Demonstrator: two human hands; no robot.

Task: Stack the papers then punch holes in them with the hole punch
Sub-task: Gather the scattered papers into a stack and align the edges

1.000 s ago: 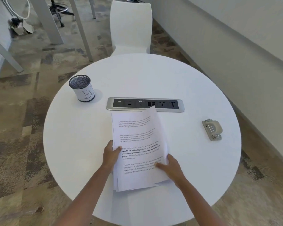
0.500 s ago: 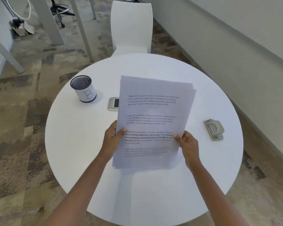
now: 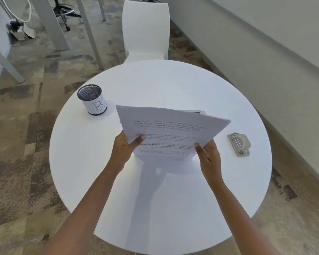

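**Ana:** Head view, and nearest us two bare forearms reach out over the round white table (image 3: 173, 208). What are the hands doing?

**Ben:** Both are on the stack of papers (image 3: 166, 131), holding it up off the tabletop; its shadow falls on the table beneath. The left hand (image 3: 123, 146) pinches the left edge, thumb (image 3: 138, 139) lying on the printed top sheet, the other fingers tucked underneath out of sight. The right hand (image 3: 208, 155) clasps the right edge low down, thumb tip on top near the lower corner, fingers loosely curled along the side.

**Ana:** And how does the stack sit?

**Ben:** Tilted, near edge low between the two hands, far edge raised and pointing away from the person. The printed side faces up toward the camera, lines of text running left to right. It's so foreshortened that I can't tell which way the long axis runs.

**Ana:** Further out?

**Ben:** The hole punch (image 3: 239, 145) lies flat on the table to the right of the right hand, apart from it, untouched. Beyond the left hand stands a mesh cup (image 3: 92, 102) marked "B". Past the table's far rim, a white chair (image 3: 145, 30).
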